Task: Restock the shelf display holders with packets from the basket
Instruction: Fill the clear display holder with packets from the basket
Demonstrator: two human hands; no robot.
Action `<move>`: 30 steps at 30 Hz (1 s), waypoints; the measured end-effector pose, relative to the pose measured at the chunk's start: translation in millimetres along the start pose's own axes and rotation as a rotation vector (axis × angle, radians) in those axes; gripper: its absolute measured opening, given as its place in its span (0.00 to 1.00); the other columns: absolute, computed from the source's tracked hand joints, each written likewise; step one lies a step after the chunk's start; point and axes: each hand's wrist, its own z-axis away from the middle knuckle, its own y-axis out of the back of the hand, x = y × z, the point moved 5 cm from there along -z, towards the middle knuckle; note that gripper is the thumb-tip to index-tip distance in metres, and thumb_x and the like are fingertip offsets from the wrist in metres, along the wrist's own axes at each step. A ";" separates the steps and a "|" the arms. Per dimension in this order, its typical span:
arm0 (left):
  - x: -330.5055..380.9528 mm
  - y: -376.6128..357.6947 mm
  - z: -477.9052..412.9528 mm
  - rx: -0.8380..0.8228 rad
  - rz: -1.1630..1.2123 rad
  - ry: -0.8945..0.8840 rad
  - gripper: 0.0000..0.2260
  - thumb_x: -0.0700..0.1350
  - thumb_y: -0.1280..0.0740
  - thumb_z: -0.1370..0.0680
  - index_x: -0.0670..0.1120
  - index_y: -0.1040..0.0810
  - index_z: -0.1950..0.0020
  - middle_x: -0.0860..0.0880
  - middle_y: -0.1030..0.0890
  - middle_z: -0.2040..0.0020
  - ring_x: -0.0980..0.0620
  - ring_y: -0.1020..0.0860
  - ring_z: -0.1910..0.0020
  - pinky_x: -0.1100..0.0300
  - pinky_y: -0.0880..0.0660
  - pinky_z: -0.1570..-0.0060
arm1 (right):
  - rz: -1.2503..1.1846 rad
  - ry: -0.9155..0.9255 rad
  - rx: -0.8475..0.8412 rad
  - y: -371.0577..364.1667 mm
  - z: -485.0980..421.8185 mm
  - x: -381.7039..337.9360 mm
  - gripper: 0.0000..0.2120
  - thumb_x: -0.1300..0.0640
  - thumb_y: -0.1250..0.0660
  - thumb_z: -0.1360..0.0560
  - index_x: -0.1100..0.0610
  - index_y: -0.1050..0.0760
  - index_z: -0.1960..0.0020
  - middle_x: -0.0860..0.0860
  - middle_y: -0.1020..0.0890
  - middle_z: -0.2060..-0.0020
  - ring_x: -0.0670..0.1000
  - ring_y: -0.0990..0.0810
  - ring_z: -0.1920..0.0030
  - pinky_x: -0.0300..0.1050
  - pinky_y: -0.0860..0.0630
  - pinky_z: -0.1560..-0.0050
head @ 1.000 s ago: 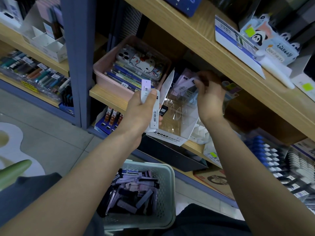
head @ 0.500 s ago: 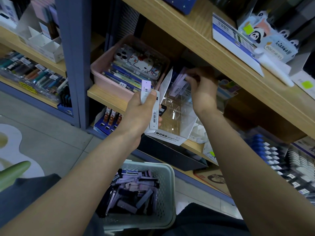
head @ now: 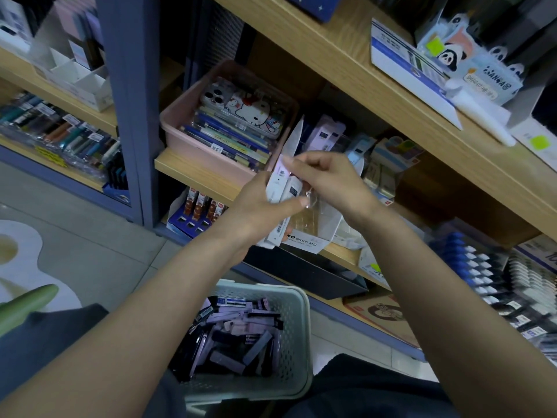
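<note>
My left hand (head: 259, 211) grips a small stack of slim white and lilac packets (head: 278, 188) in front of the middle shelf. My right hand (head: 328, 179) has come back to the stack and pinches the top packet between thumb and fingers. Behind both hands stands the clear display holder (head: 313, 221) with a white MONO graph label, and lilac packets (head: 327, 132) stand in its rear slots. Below, on my lap, the pale green basket (head: 298, 312) holds several more lilac, grey and black packets (head: 241, 336).
A pink tray (head: 177, 122) of phone cases and booklets sits left of the holder. The wooden shelf above (head: 346, 67) overhangs the work spot. A blue upright post (head: 126, 101) stands at left. Pens and correction tapes (head: 482, 267) fill the lower right shelf.
My right hand has pulled back from the rear of the display holder and now pinches a packet in the left hand's stack. The left hand has shifted slightly right.
</note>
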 end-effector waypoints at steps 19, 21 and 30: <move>3.5 25.1 2.5 0.327 0.097 -0.035 0.05 0.45 0.30 0.25 0.50 0.25 0.53 0.52 0.20 0.63 0.61 0.24 0.74 0.67 0.27 0.76 | -0.226 0.040 0.069 -20.0 52.1 30.4 0.17 0.67 0.34 0.25 0.50 0.35 0.45 0.50 0.18 0.61 0.46 0.19 0.59 0.38 0.23 0.49; 3.3 20.8 2.5 0.275 0.057 -0.027 0.05 0.44 0.30 0.26 0.52 0.25 0.55 0.52 0.19 0.62 0.59 0.22 0.70 0.67 0.28 0.76 | -0.117 0.064 -0.048 -25.3 50.8 29.2 0.20 0.67 0.33 0.27 0.50 0.32 0.42 0.48 0.18 0.61 0.44 0.21 0.61 0.35 0.26 0.52; 3.8 16.5 2.3 0.232 0.112 -0.031 0.09 0.43 0.31 0.24 0.47 0.24 0.45 0.47 0.20 0.58 0.56 0.23 0.73 0.66 0.26 0.75 | -0.208 0.051 0.304 16.8 27.2 22.9 0.06 0.65 0.33 0.25 0.57 0.26 0.50 0.49 0.19 0.58 0.41 0.19 0.60 0.34 0.23 0.58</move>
